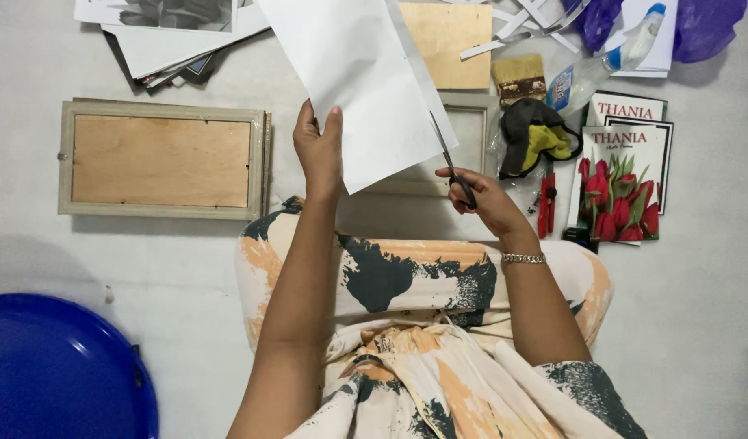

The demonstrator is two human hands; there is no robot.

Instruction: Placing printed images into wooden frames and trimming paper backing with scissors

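Nearest the camera, a blue plastic tub (53,370) sits at the near left corner of the pale floor (699,325). The person's lap, covered in patterned cloth (406,325), fills the near centre, and both forearms extend forward from it.

The left hand (318,150) is raised with the wrist straight and grips the lower left edge of a white sheet of paper (353,81), thumb on the near face and fingers behind. This grip appears to keep the sheet taut and tilted so the blade can travel along its edge.

The right hand (486,199), with a chain bracelet (523,258) at the wrist, is closed around the handles of a pair of scissors (448,158). The blades point up and to the far left and meet the right edge of the paper, which is held above the lap, clear of the floor.

Further out on the left, a wooden picture frame (162,158) lies face down. On the right lie a flower picture (622,183), a red tool (546,203) and a dark and yellow cloth (536,134). Farthest out are a brush (518,79), a glue bottle (605,61), a plywood board (451,41), paper strips (520,24) and a stack of prints (171,32)
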